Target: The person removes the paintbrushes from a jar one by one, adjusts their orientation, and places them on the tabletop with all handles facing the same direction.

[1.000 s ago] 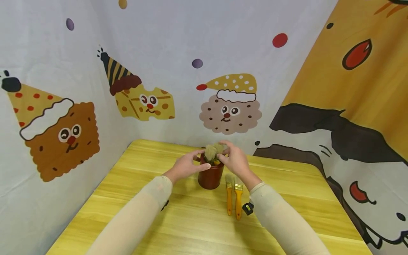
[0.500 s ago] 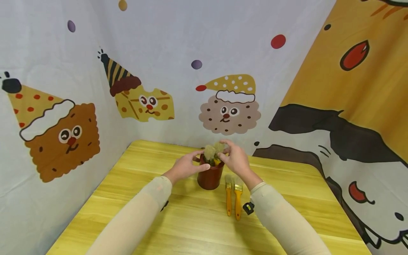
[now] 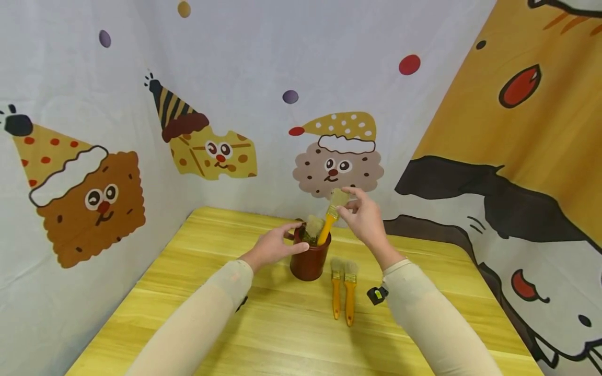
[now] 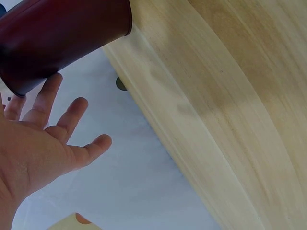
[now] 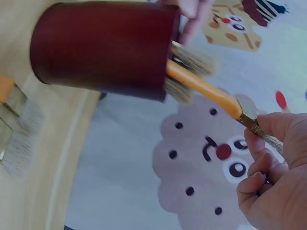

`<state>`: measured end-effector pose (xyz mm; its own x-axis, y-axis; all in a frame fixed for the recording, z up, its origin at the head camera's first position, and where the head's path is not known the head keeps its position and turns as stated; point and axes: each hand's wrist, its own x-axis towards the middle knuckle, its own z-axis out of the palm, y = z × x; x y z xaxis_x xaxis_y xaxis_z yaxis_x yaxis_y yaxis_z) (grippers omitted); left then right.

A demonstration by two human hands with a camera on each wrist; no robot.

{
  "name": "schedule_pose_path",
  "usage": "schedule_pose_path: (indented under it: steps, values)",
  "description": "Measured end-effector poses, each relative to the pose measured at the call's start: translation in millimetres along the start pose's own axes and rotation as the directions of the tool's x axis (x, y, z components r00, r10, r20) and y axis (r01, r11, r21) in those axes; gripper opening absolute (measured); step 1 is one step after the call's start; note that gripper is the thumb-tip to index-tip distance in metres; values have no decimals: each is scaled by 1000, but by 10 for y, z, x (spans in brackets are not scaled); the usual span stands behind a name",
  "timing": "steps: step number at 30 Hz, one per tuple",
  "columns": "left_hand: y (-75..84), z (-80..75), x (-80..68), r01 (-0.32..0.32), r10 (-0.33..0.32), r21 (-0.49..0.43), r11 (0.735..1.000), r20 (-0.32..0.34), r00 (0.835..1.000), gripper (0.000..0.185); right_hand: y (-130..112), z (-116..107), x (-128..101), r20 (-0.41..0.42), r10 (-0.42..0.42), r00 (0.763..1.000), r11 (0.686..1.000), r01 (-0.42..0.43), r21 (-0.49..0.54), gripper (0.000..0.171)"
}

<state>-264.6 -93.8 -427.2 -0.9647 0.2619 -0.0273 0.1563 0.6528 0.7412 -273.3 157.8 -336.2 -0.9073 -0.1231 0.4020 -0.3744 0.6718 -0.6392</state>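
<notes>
A dark red cylindrical pot (image 3: 308, 262) stands upright on the wooden table. My left hand (image 3: 275, 243) holds it near the rim, thumb toward the front and index finger at the far side; the other fingers spread apart in the left wrist view. Between thumb and fingers of my right hand (image 3: 364, 216) is a paintbrush (image 5: 206, 90), pinched at its metal band and bristles. Its orange handle slants down, with the lower end still inside the pot's mouth. Other brushes (image 3: 313, 225) stand bristles-up in the pot, their handles hidden.
Two orange-handled paintbrushes (image 3: 350, 297) lie side by side on the table (image 3: 282, 324), right of the pot and below my right hand. A cloth backdrop (image 3: 235, 78) with cartoon prints hangs close behind the table's far edge.
My right hand has risen and moved right, drawing one brush partly up out of the pot, tilted. My left hand has stayed at the pot.
</notes>
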Motion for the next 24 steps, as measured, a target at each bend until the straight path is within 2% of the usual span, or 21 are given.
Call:
schedule_pose_path:
  steps: [5,10,17,24]
  values:
    - [3,2,-8,-2,2,-1,1000,-2,1000,74,58,-216,57,-13,71,997,989,-68,133,49]
    - [7,-1,-15,-4,4,-2,1000,2,1000,74,186,-414,63,-19,166,986,965,-158,208,54]
    - [-7,2,-21,-5,5,-4,1000,6,1000,75,409,-587,-5,-2,261,965,948,-256,188,57]
    - [-17,7,-27,-7,7,-13,1000,1,1000,73,668,-693,-103,77,285,955,944,-294,147,61]
